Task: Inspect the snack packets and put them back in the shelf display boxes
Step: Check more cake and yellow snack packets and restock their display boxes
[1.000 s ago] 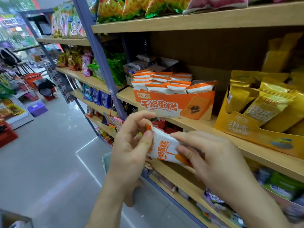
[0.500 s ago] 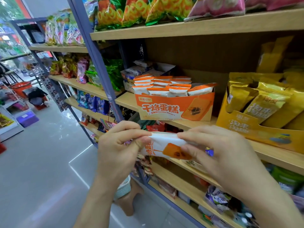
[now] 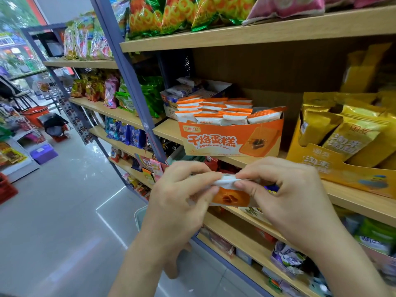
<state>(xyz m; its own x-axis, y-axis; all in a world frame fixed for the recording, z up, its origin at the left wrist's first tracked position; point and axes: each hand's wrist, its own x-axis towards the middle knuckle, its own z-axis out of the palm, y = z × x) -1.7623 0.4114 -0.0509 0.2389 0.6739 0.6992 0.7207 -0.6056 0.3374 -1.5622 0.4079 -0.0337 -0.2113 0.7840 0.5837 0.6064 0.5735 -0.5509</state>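
Orange and white: the snack packet is off the shelf, held in the air in front of the shelving, below the orange display box and nearer to us than it.

Head view, only camera.
- We see the left hand pinching the packet's left end, thumb over its top edge. The right hand pinches the top edge just beside it. The fingers of both hands are curled and grasping the wrapper, which is crumpled white where they meet.
- An orange panel with a dark cake picture on the packet faces us, between the two hands.
- The orange display box stands at the front edge of the wooden shelf board, carrying rows of matching packets set upright.
- To its right on the same board, apart from it, is a yellow display box with gold pouches.
- The upper shelf carries bags of ring snacks.
- A blue upright post runs diagonally on the left of the orange box.
- Far left, we note a grey glossy floor and a red basket.
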